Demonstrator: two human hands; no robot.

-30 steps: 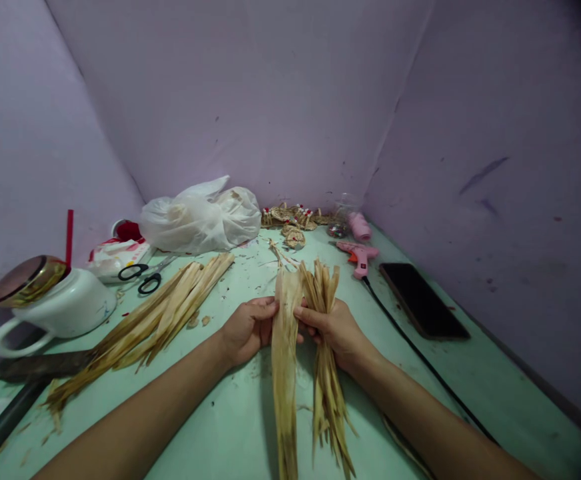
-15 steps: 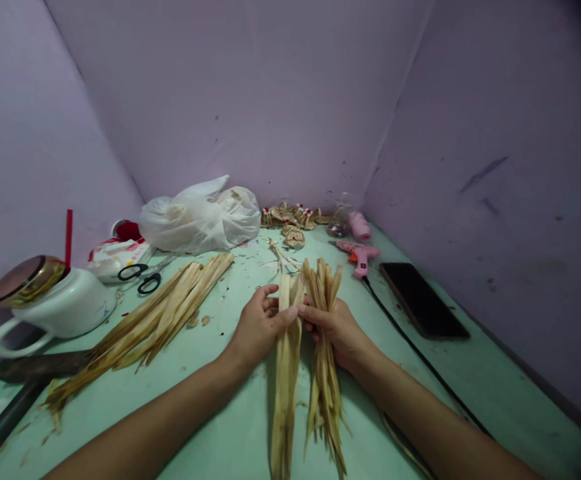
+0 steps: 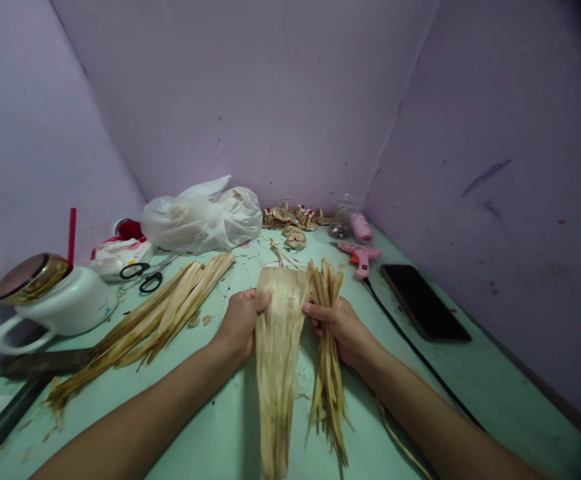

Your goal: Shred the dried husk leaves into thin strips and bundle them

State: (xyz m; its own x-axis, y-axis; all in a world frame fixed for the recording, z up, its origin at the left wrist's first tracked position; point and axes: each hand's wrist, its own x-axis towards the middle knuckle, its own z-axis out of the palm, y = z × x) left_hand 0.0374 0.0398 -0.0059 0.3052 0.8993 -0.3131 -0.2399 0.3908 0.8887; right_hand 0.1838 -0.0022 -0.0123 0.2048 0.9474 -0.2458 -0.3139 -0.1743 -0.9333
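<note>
A wide, pale dried leaf strip (image 3: 281, 333) is spread flat between my two hands and hangs toward me over the table. My left hand (image 3: 240, 319) pinches its left edge near the top, thumb on the front. My right hand (image 3: 341, 325) is closed around a bundle of narrow dried strips (image 3: 328, 360), and its thumb and fingertip sit at the right edge of the wide strip. The palm side of both hands is hidden.
A pile of dried leaf strips (image 3: 170, 313) lies left, by scissors (image 3: 145, 275), a white mug (image 3: 73, 308) and a hammer-like tool (image 3: 30, 380). Behind are a white plastic bag (image 3: 203, 217) and woven pieces (image 3: 295, 237). A pink glue gun (image 3: 360, 257) and phone (image 3: 423, 302) lie right.
The folded leaf strip has been opened out wide and flat. My left hand has moved left, away from my right hand, which still holds the bundle.
</note>
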